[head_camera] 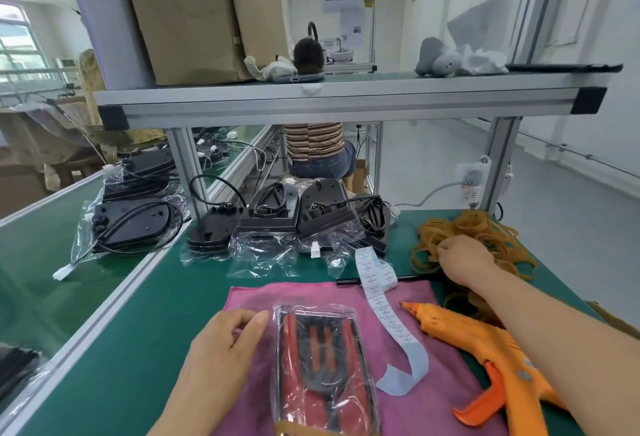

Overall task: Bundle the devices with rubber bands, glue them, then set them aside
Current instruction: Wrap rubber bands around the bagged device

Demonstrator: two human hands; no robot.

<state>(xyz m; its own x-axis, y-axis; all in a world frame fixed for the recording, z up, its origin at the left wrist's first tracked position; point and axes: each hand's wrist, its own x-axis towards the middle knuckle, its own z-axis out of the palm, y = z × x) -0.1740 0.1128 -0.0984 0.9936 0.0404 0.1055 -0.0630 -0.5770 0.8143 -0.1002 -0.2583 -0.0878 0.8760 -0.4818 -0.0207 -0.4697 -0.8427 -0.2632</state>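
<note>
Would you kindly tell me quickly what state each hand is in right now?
Left hand: open, fingers relaxed, resting beside the bagged device, thumb at its edge.
Right hand: closed, pinching rubber bands.

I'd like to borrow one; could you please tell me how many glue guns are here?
1: the orange glue gun lies on the pink cloth, right of the bagged device; others may be hidden.

I see a green table (166,300), a pink cloth (426,401), an orange glue gun (485,349), tan rubber bands (481,227), and a red-and-black device (322,359) in a clear bag.
</note>
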